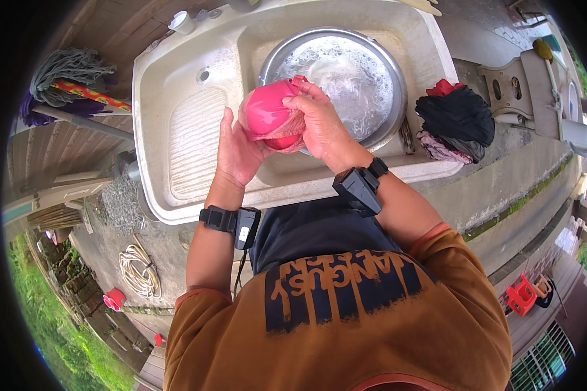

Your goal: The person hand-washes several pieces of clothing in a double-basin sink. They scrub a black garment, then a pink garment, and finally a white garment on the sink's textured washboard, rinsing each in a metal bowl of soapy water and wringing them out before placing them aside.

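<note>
A wet pink padded bra (272,110), with a smooth cup and lace-like edging, is held up over the sink's divider and the near left rim of a metal basin (399,105). My right hand (318,117) grips its right side, thumb on top. My left hand (242,151) supports it from below left, thumb raised and apart from the cup, the other fingers partly hidden under the fabric. Foamy, cloudy water (345,73) fills the basin, and pale cloth seems to lie beneath the suds.
The stone-like sink (151,141) has a ribbed washboard (198,146) at left. A dark brush-like object (407,136) lies right of the basin. A pile of dark clothes (455,117) rests by the right rim. A white cup (181,22) stands on the far rim; mops (71,80) are at left.
</note>
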`<action>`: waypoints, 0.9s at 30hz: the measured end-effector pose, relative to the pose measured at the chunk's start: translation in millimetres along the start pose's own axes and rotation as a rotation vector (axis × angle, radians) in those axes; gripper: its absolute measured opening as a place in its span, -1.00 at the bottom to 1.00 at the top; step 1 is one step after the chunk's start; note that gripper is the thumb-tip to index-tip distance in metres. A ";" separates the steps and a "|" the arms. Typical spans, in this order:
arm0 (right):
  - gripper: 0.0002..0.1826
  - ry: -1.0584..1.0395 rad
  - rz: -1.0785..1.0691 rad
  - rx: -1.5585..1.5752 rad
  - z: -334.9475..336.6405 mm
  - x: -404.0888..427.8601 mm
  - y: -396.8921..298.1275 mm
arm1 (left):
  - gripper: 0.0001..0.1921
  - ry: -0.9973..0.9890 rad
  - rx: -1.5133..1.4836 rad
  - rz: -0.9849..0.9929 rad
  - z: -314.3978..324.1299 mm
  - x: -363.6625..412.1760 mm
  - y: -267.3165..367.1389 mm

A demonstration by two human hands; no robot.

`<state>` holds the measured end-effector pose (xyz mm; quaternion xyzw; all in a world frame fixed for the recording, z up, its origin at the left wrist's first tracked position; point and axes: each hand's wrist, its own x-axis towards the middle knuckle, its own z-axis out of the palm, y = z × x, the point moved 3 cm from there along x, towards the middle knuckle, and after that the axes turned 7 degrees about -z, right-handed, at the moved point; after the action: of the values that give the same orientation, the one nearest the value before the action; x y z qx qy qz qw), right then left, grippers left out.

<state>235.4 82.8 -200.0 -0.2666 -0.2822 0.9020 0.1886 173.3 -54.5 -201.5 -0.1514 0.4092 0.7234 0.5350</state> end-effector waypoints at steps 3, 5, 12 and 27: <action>-0.56 -0.206 0.066 -0.014 51.9 5.3 35.7 | -0.25 -0.036 -0.065 0.133 -22.9 -4.4 38.8; -0.57 -0.276 0.192 -0.042 74.2 18.5 70.7 | -0.38 -0.093 -0.113 0.147 -56.7 -8.9 69.8; -0.60 -0.163 0.068 -1.007 66.8 99.2 215.3 | -0.56 0.254 0.495 0.118 -246.8 28.7 124.6; -0.74 -0.136 -0.798 -1.728 92.2 153.8 286.1 | -0.60 0.806 1.517 0.863 -252.6 100.9 135.9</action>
<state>6.0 -99.6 -367.7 -0.1448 -0.9315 0.2644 0.2035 -42.6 -192.0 -365.7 0.1613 0.9420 0.2944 -0.0028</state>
